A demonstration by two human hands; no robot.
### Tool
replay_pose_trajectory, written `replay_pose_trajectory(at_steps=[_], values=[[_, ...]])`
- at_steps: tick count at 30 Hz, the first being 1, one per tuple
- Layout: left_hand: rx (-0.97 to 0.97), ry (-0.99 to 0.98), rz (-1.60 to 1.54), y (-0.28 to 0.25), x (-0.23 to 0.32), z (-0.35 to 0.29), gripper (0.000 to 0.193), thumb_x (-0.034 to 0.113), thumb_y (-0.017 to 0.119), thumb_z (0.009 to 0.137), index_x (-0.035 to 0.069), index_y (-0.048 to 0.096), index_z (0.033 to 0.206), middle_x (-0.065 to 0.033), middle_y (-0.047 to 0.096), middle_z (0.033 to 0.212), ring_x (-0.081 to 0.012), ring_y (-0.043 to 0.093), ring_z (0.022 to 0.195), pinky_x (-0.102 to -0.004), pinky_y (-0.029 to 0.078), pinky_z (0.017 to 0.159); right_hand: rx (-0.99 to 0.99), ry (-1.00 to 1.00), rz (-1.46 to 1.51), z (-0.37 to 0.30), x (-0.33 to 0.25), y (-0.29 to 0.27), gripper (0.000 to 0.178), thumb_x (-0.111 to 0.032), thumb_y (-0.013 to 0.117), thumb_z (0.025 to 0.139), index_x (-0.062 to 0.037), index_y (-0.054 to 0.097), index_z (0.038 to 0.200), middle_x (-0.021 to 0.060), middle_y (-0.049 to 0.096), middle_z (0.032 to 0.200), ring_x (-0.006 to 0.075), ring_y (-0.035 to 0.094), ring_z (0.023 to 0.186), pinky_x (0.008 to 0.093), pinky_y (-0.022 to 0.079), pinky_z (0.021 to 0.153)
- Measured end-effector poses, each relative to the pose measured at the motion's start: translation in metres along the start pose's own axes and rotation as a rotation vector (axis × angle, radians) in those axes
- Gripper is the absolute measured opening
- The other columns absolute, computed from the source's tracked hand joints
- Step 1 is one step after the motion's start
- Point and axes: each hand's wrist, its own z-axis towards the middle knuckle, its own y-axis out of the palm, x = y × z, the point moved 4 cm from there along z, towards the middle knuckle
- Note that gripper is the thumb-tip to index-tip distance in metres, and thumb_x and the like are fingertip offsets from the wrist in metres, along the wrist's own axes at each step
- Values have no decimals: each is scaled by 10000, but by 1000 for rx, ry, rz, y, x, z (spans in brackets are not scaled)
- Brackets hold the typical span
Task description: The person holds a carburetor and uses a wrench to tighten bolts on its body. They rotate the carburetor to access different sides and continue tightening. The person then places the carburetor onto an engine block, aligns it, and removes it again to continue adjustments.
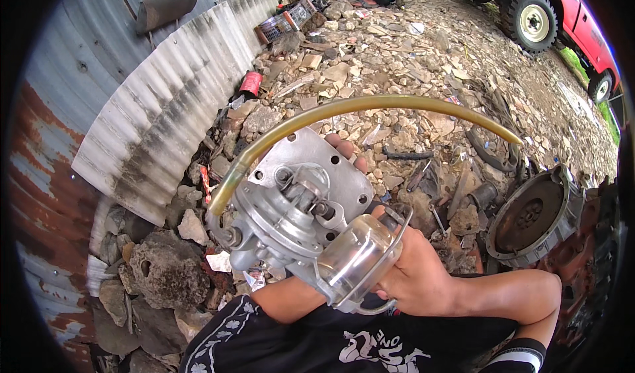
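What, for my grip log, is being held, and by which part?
A silver metal pump with a clear cylindrical bowl: right hand at the bowl, left hand behind the flat silver plate.

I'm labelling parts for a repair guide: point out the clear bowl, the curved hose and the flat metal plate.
Clear bowl (pixel 357 249): head view, on its see-through side wall.
Curved hose (pixel 374 101): head view, near the top of its arc.
Flat metal plate (pixel 345 180): head view, on bare metal between its holes.
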Motion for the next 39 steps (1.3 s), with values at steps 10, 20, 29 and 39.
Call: replay_pose_trajectory(at_steps=[10, 20, 29, 39], values=[[-6, 118, -6, 2, 14, 12, 578, 350, 526, 1035, 107, 356, 1532, -171, 430, 1486, -335, 428, 1369, -483, 357, 1200, -5, -58, -290, 5, -23, -30, 174, 24, 584, 896, -37, 585, 1059, 73, 671, 646, 139, 668, 555, 311, 511, 549], [19, 58, -2, -3, 1, 9, 569, 343, 515, 1043, 119, 350, 1539, -171, 417, 1499, -340, 421, 1376, -487, 353, 1204, -16, -97, -274, 19, -20, -52, 170, 55, 618, 869, 16, 636, 1033, 99, 709, 712, 131, 695, 582, 296, 520, 537], [31, 36, 31, 2, 5, 5, 561, 336, 505, 1050, 129, 345, 1545, -171, 405, 1510, -344, 415, 1382, -490, 349, 1208, -37, -27, -187, 18, -13, -48, 112, 48, 610, 898, 15, 609, 1005, 77, 695, 688, 104, 652, 544, 278, 497, 512], [59, 61, 78, 2, -6, -3, 552, 329, 495, 1058, 140, 339, 1552, -171, 391, 1523, -349, 408, 1388, -494, 344, 1211, -244, 40, -275, 8, -24, -22, 173, -88, 558, 990, -10, 447, 1098, 99, 722, 690, 198, 751, 661, 330, 582, 603]])
